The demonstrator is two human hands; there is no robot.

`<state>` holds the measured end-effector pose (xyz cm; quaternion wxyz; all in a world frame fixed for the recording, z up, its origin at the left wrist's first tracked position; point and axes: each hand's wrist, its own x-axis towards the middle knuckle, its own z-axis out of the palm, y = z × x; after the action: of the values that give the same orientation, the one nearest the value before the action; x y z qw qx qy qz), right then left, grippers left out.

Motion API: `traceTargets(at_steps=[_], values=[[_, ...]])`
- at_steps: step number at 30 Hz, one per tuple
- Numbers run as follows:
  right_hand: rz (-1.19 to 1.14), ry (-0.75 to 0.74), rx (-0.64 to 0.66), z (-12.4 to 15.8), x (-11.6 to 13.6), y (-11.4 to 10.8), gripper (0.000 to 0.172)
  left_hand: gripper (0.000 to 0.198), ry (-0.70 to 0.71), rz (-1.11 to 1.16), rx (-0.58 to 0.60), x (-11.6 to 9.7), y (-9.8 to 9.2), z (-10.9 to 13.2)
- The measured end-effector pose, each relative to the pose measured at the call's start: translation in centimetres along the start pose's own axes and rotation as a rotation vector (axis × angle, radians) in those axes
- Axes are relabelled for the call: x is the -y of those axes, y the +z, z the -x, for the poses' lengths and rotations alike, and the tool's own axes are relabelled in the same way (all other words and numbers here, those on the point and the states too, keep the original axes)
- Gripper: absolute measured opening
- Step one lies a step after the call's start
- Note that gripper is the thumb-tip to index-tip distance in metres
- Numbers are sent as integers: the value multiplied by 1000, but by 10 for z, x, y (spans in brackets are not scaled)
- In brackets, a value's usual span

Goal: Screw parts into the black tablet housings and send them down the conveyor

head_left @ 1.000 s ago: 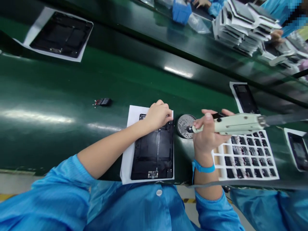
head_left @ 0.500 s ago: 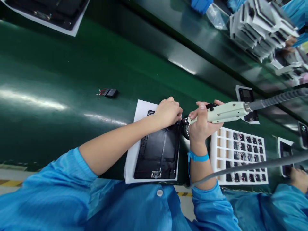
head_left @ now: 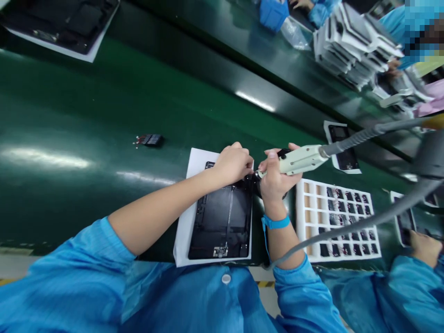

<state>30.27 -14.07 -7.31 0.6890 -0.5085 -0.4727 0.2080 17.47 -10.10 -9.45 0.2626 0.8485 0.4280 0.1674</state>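
A dark tablet housing [head_left: 211, 222] with its inside showing lies on a white sheet [head_left: 182, 238] at the bench's near edge. Over its top right corner, my left hand [head_left: 233, 162] is closed, fingertips together; what they hold, if anything, is hidden. My right hand [head_left: 274, 184] is wrapped round a pale green hand tool [head_left: 303, 159] with a grey ribbed hose. The tool's front end points left towards that same corner, close to my left fingertips. Its tip is partly hidden. A blue strap [head_left: 277, 223] circles my right wrist.
A white compartment tray [head_left: 301, 222] of small black parts stands to the right, a grey cable [head_left: 333, 233] crossing it. Small black wired parts [head_left: 151, 139] lie left. Another housing [head_left: 62, 23] is far left. Stacked sheets [head_left: 347, 46] stand across the bench; a co-worker's hand [head_left: 425, 247] is right.
The whole view has shifted slightly, so most things appear further left. Both hands keep their places at the housing's corner, and the right still holds the tool.
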Motion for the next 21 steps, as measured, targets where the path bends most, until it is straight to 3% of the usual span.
traceTargets(at_steps=[3,7,11,16,21], values=[[-14,-10,-15,-5,9,-13,45,9,-2,6,-3,2,0,1],[17,-113,-110,-7,24,-53,38,11,-5,41,-24,5,4,-1],[126,-130,-174,-1,22,-85,38,13,-8,66,-18,8,7,-2],[154,-92,-227,4,10,-91,42,12,-6,67,-19,9,8,-3],[176,-66,-201,3,6,-90,43,13,-2,64,-27,11,10,-3]])
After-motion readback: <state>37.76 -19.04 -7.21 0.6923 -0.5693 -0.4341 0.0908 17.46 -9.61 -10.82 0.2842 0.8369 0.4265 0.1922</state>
